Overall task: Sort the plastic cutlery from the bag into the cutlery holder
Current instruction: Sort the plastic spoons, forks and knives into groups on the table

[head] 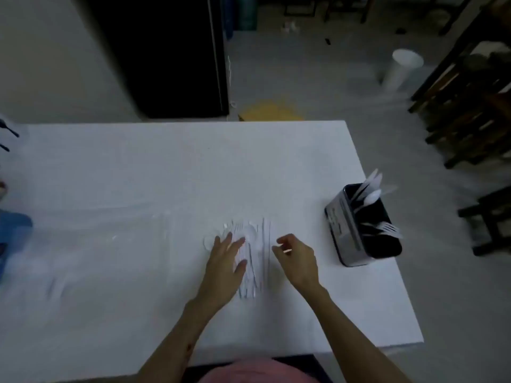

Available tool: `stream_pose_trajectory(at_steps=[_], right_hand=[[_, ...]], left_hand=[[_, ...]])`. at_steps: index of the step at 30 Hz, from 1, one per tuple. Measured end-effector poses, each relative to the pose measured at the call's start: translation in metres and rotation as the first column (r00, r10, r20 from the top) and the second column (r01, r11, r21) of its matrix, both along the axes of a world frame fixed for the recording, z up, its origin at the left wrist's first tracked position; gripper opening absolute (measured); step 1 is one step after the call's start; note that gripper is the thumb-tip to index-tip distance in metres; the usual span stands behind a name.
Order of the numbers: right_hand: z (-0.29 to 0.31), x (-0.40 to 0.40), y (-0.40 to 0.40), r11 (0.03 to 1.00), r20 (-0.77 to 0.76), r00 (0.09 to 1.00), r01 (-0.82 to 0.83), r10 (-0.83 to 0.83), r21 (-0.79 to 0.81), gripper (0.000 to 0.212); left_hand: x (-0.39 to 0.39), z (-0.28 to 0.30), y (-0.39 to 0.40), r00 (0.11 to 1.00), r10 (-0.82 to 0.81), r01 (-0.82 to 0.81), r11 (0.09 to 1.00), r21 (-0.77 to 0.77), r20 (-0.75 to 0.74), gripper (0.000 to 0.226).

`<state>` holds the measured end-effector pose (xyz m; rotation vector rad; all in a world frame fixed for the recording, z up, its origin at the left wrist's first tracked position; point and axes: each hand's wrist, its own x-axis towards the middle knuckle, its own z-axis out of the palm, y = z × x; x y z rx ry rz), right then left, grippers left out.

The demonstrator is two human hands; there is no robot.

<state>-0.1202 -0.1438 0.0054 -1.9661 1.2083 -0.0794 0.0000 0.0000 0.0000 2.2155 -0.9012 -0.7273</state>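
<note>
The cutlery pile [253,250] is pressed flat by the left hand [225,262] — one piece should be pinched singly by the half-curled, seemingly empty right hand [297,259] — then carried to the holder [359,230].

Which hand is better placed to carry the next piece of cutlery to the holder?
Right, probably. The right hand hovers with curled fingers at the pile of cutlery, on the holder side. The left hand lies flat on the pile, farther away.
</note>
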Motion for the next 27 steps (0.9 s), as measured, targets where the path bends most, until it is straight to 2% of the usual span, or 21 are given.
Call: stream_pose_trajectory(at_steps=[3,7,13,16,21,25,27], right_hand=[[-0.025,0.000,0.007,0.998,-0.133,0.991,0.026,-0.019,0.050,0.026],[-0.045,0.004,0.014,0.998,-0.227,0.973,0.060,-0.051,0.035,0.020],[-0.051,0.010,0.016,0.996,-0.265,0.960,0.083,-0.088,-0.029,0.020],[-0.053,0.004,0.014,0.993,-0.258,0.959,0.116,-0.120,-0.029,0.012],[-0.052,-0.003,0.012,0.989,-0.269,0.952,0.132,-0.143,-0.059,0.010],[-0.051,-0.003,0.014,0.992,-0.244,0.961,0.116,-0.127,-0.058,0.029],[-0.052,-0.003,0.014,0.994,-0.251,0.963,0.088,-0.100,-0.059,0.033]], left_hand=[[-0.003,-0.027,0.005,0.944,-0.277,0.239,0.949,0.207,0.180,0.061],[-0.006,-0.053,0.011,0.871,-0.413,0.319,0.887,0.335,0.264,0.064],[-0.011,-0.062,0.021,0.847,-0.413,0.296,0.889,0.349,0.335,0.058],[-0.013,-0.059,0.025,0.874,-0.404,0.317,0.895,0.312,0.271,0.061],[-0.014,-0.050,0.025,0.921,-0.329,0.297,0.939,0.170,0.209,0.054],[-0.016,-0.045,0.020,0.950,-0.247,0.237,0.969,0.070,0.193,0.046],[-0.016,-0.044,0.016,0.963,-0.204,0.203,0.979,0.028,0.173,0.045]])
